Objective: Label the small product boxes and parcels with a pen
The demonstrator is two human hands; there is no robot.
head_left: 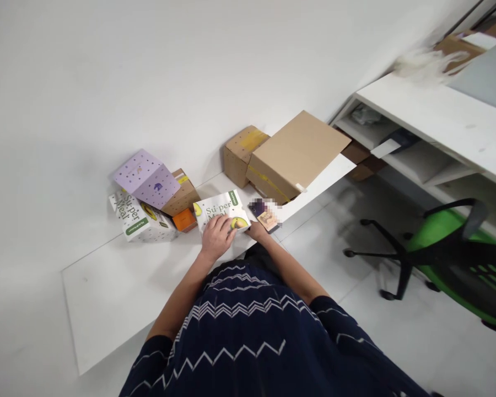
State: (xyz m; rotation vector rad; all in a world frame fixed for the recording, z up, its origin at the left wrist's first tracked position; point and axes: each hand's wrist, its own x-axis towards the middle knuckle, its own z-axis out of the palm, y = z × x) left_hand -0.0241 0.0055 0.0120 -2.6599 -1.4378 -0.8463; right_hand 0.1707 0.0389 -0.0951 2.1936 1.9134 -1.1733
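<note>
My left hand [217, 236] lies on the printed face of a white "Su-per Meal" carton [224, 203] with avocado pictures. Its fingers are laid out over the face, not wrapped round it. At the carton's lower right corner is my right hand [256, 231]; its fingers are mostly hidden, so their grip cannot be made out. Just beyond that hand lies a flat, dark-edged item with a picture on it [267, 216], partly pixelated. To the left of the carton is a small orange box [184, 220].
A second Su-per Meal carton [137, 221], a lilac dotted box [146, 177] and a brown box [184, 191] are piled at left. Larger cardboard boxes [297, 157] stand rightward on the white table [107, 298]. A green-black chair [446, 248] and a shelved desk [434, 110] are at right.
</note>
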